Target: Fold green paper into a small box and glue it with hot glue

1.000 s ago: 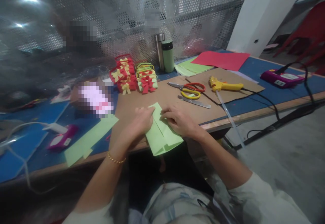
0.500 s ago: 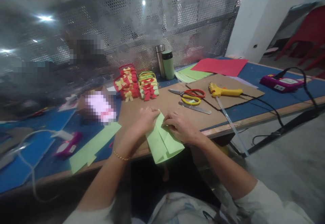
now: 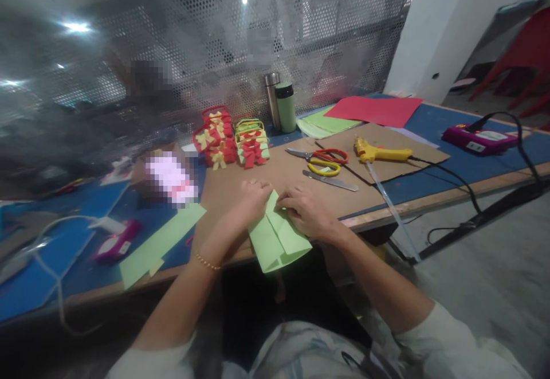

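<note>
A light green sheet of paper (image 3: 279, 241), its sides folded in toward the middle, lies over the table's front edge before me. My left hand (image 3: 256, 198) grips its far left corner, the fingers curled. Across from it, my right hand (image 3: 301, 210) has its fingers bent and pressed on the far right part of the paper. The near end of the sheet stands slightly open, like a flattened sleeve. Brown cardboard (image 3: 232, 190) lies under both hands. Beyond the right hand are scissors (image 3: 322, 161) with red and yellow handles and a metal blade (image 3: 330, 180).
A yellow glue gun (image 3: 382, 152) rests on cardboard at the right, its cord trailing to a purple power strip (image 3: 481, 139). Red paper baskets (image 3: 219, 144), a green flask (image 3: 285, 108) and red paper (image 3: 373, 110) stand or lie behind. Green paper strips (image 3: 161, 247) lie left.
The right-hand flap of the green paper now lies flatter, and the gap between the folds is narrower. Both hands have stayed nearly in place; the view has shifted slightly.
</note>
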Available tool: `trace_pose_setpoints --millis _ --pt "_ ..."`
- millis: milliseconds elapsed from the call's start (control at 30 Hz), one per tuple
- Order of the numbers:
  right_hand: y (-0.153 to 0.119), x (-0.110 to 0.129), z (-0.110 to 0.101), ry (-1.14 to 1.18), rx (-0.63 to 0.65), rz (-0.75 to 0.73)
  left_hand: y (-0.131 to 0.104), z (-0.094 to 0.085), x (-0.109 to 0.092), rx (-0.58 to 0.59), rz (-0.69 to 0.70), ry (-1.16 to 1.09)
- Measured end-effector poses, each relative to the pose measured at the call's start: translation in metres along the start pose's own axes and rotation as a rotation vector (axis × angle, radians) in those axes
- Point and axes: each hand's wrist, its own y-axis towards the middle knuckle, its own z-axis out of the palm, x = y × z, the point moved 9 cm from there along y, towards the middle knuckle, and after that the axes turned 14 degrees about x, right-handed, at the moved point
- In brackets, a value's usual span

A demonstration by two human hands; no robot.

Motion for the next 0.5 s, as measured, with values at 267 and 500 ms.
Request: trace_pose_setpoints --millis 267,500 --pt "0.001 0.000 0.002 -0.010 0.032 0.027 -0.004 0.000 -0.012 -0.057 0.021 0.068" --pt "0.000 -0.003 0.000 0.023 0.018 0.029 -0.031 -0.014 0.018 -0.218 -0.018 -0.229"
